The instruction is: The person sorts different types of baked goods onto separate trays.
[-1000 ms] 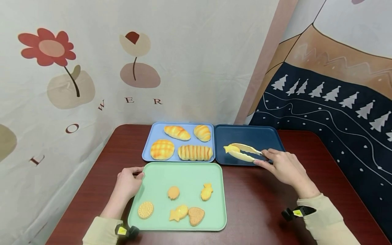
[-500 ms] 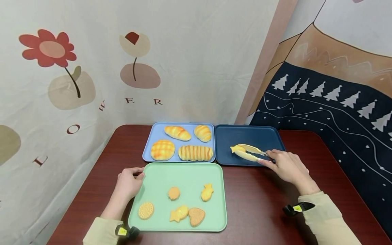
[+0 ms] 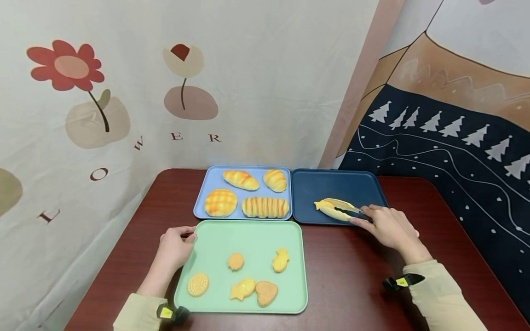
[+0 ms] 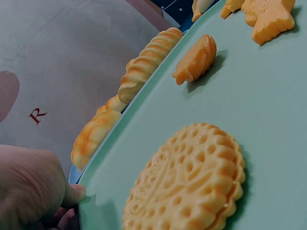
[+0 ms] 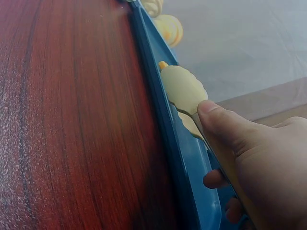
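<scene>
My left hand (image 3: 175,248) pinches the far left edge of the green tray (image 3: 215,239) between thumb and fingers. Tongs (image 3: 334,213) with cream tips are gripped in my right hand (image 3: 389,225), low over the dark blue tray (image 3: 331,184). Between the tips sits a yellow fish-shaped cookie (image 3: 318,205), mostly hidden by them; whether it touches the tray I cannot tell. On the green tray lie a scalloped round cookie (image 4: 184,177), a small brown cookie (image 3: 235,261), a yellow fish-like cookie (image 3: 280,260), a heart cookie (image 3: 266,293) and a yellow cookie (image 3: 243,289) beside it.
A light blue tray (image 3: 240,214) with several bread pieces, among them a striped loaf (image 3: 265,207) and a round bun (image 3: 221,202), adjoins the dark blue one. All trays stand on a dark red wooden table (image 3: 343,266). A printed curtain (image 3: 265,92) hangs behind.
My right hand has shifted a little to the right with the tongs and the fish-shaped cookie, over the dark blue tray. The left hand has stayed on the green tray's edge.
</scene>
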